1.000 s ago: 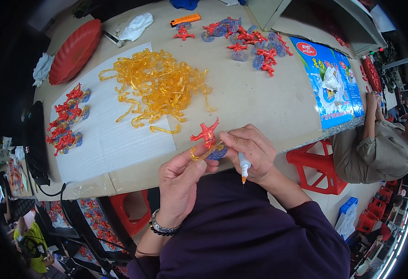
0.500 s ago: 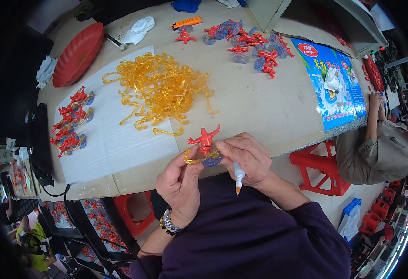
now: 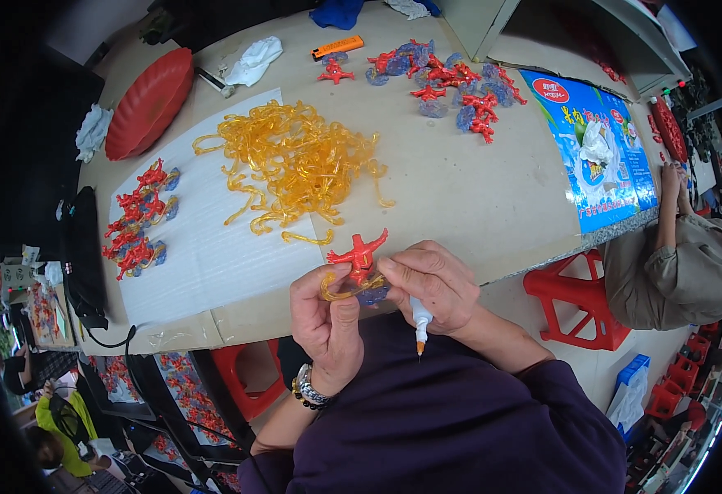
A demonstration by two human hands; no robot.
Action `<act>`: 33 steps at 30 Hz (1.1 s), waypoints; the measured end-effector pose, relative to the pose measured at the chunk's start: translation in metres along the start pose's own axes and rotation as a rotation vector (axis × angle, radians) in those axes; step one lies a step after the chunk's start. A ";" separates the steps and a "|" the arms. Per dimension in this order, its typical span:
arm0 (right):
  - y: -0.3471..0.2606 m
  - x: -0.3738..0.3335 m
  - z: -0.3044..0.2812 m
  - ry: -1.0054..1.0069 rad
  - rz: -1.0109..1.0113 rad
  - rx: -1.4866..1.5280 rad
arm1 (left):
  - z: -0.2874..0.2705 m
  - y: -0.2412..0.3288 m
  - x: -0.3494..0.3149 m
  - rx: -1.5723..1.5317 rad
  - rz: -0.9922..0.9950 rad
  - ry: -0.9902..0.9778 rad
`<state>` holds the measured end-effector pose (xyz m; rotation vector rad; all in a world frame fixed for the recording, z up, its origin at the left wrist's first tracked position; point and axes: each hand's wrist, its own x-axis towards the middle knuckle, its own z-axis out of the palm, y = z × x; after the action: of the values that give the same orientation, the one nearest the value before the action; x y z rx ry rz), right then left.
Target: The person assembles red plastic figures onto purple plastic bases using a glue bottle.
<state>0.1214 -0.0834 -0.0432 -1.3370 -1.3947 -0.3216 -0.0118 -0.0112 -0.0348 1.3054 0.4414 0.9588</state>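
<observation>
Between my two hands, just off the table's near edge, is a red figurine (image 3: 357, 253) with outstretched arms on a translucent bluish base (image 3: 372, 295). My left hand (image 3: 325, 317) pinches the figurine's side together with a curved, translucent yellow piece (image 3: 334, 290) that runs across its lower front. My right hand (image 3: 437, 288) has its thumb and forefinger at the other end of the yellow piece, against the figurine. Tucked in the right hand's lower fingers is a small white bottle (image 3: 421, 317) with an orange nozzle and thin needle tip, pointing down.
Yellow curved pieces (image 3: 303, 160) lie heaped on a white sheet (image 3: 221, 276). Red figurines on bluish bases (image 3: 137, 221) stand at left; more (image 3: 460, 82) lie at the back. A red dish (image 3: 149, 103), an orange cutter (image 3: 338, 47) and red stools (image 3: 579, 305) surround. Another person (image 3: 661, 267) sits at right.
The view has shifted slightly, so the table things appear a little lower and further right. My left thumb has moved a little along the yellow piece; both hands keep hold.
</observation>
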 end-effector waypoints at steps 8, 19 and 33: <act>0.002 0.003 0.002 0.041 -0.024 0.034 | -0.012 -0.004 0.010 0.135 0.121 -0.064; 0.001 -0.001 0.001 0.054 -0.039 0.001 | -0.012 0.001 0.019 0.176 0.158 -0.063; -0.002 -0.003 -0.005 -0.019 -0.086 -0.049 | -0.019 -0.001 0.022 0.048 0.051 -0.090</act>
<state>0.1219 -0.0898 -0.0435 -1.3254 -1.4712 -0.4030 -0.0134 0.0181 -0.0354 1.4030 0.3658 0.9326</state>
